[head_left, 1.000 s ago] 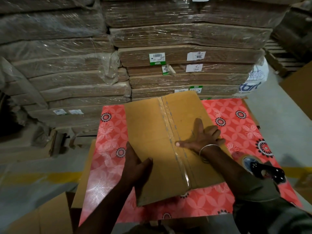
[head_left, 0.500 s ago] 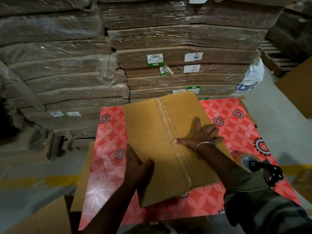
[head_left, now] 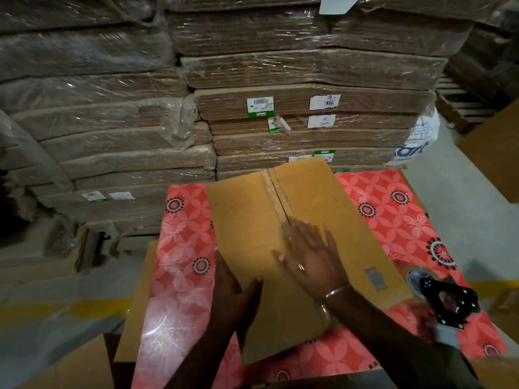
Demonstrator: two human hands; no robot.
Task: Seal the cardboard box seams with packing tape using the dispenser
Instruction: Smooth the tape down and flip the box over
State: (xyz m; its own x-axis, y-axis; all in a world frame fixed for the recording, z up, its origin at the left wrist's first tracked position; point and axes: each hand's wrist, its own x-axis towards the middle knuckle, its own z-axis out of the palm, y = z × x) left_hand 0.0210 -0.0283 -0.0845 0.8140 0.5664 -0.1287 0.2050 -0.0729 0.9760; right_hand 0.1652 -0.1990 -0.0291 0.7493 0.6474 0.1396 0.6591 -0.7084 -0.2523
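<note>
The right hand (head_left: pixel 311 265) lies flat and spread on the cardboard box (head_left: pixel 280 248), palm down over the near half of the taped centre seam (head_left: pixel 276 203); half a second ago its fingers pointed across the seam with the thumb on the tape, and now they point up along it, so the hand has swung round and looks to be rubbing the tape down lengthwise. The left hand (head_left: pixel 233 293) has barely moved: it holds the box's left edge toward the near corner, thumb on top and fingers out of sight, steadying it. The box lies flattened on the red flowered tablecloth (head_left: pixel 393 220), reaching from the worktop's far edge almost to its near one. A strip of clear tape already runs the seam from the far end down under the right hand, so this seam seems laid and is being pressed flat; whether other seams remain cannot be told. The tape dispenser (head_left: pixel 446 299), black with its roll beside it, rests untouched by the worktop's right edge, just off the box's near right corner. Beyond the far edge stand shrink-wrapped stacks of flat cartons (head_left: pixel 309 108).
</note>
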